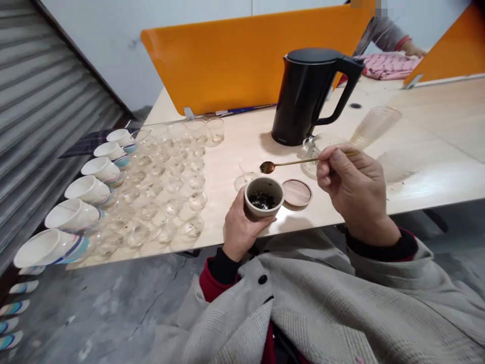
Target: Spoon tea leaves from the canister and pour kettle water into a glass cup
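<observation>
Where the kettle (308,96) stands: pale wood counter (428,167), orange dividers behind.
Beside kettle: glass cups (166,192).
Left hand (240,227): clasps jar (264,197).
Right hand (354,184): pinches spoon (290,164).

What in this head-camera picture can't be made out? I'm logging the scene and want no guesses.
- Spoon bowl: a dark load, too small to identify.
- Jar in the left hand: dark bits inside; the rim hides how full it is.
- Right hand: the fingers cover the spoon handle's end.
- Glass cups: clear and overlapping, count uncertain.
- Kettle: lid shut, contents hidden.
- Another person's sleeve: cut off by the orange divider.
</observation>
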`<state>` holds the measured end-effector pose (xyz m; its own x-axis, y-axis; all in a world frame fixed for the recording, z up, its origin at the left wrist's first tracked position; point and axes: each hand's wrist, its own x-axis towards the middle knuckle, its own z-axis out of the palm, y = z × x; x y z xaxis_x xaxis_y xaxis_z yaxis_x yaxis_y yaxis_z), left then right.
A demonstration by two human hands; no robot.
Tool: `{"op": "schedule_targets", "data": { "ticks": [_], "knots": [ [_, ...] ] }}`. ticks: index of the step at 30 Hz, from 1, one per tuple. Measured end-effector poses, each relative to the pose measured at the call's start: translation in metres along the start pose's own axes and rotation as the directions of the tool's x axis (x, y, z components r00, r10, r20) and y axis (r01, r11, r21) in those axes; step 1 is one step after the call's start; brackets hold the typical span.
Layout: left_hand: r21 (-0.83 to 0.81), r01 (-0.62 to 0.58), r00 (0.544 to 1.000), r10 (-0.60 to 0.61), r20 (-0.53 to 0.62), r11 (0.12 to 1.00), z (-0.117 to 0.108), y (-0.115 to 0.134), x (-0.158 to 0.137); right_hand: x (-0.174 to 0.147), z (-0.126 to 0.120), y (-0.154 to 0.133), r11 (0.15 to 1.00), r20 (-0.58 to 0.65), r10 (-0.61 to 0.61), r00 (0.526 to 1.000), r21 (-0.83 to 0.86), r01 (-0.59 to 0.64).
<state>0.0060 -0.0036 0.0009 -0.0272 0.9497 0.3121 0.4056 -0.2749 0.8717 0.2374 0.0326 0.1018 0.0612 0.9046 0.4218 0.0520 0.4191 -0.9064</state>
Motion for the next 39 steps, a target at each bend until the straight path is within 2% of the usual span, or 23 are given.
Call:
{"op": "schedule_targets", "data": {
  "ticks": [3, 7, 11, 12, 17, 24, 27, 28, 30, 33, 39],
  "knots": [
    [0.007, -0.019, 1.0, 0.019, -0.002, 1.0, 0.0, -0.001, 0.0, 0.008, 0.007, 0.0, 0.994, -0.003, -0.097, 0.995, -0.045, 0.097],
    [0.01, -0.034, 0.999, 0.034, -0.001, 0.999, 0.0, -0.001, 0.0, 0.014, 0.025, 0.006, 0.982, -0.072, -0.189, 0.979, -0.038, 0.187],
    [0.022, -0.029, 1.0, 0.028, 0.007, 0.999, 0.001, -0.001, 0.001, 0.021, 0.041, 0.025, 0.988, 0.16, -0.112, 0.981, -0.088, 0.127],
    [0.025, -0.027, 1.0, 0.027, 0.007, 0.999, 0.001, -0.001, 0.001, 0.022, 0.043, 0.03, 0.99, 0.182, -0.095, 0.979, -0.081, 0.111],
    [0.017, -0.024, 1.0, 0.024, 0.011, 1.0, 0.001, 0.0, 0.001, 0.023, 0.041, 0.035, 0.995, 0.039, -0.095, 0.995, 0.038, 0.093],
    [0.002, -0.019, 1.0, 0.019, 0.022, 1.0, -0.001, 0.003, 0.001, 0.024, 0.036, 0.04, 0.973, -0.029, -0.002, 1.0, 0.232, 0.008],
    [0.002, -0.006, 1.0, 0.006, 0.026, 1.0, -0.001, 0.003, 0.001, 0.024, 0.037, 0.042, 0.972, -0.091, -0.042, 0.995, 0.228, 0.062],
    [0.008, -0.002, 1.0, 0.001, 0.025, 1.0, -0.001, 0.003, 0.001, 0.023, 0.037, 0.043, 0.976, -0.089, -0.07, 0.994, 0.198, 0.086],
    [0.017, 0.004, 1.0, -0.004, 0.019, 1.0, 0.0, 0.002, 0.001, 0.023, 0.038, 0.046, 0.989, 0.0, -0.105, 0.994, 0.103, 0.105],
    [0.011, -0.005, 1.0, 0.004, 0.014, 1.0, 0.0, 0.001, 0.0, 0.022, 0.04, 0.052, 0.997, 0.147, -0.075, 0.986, 0.001, 0.075],
    [0.017, -0.013, 1.0, 0.013, 0.014, 1.0, 0.0, 0.002, 0.0, 0.022, 0.04, 0.053, 0.996, 0.047, -0.028, 0.999, 0.09, 0.023]
  ]
}}
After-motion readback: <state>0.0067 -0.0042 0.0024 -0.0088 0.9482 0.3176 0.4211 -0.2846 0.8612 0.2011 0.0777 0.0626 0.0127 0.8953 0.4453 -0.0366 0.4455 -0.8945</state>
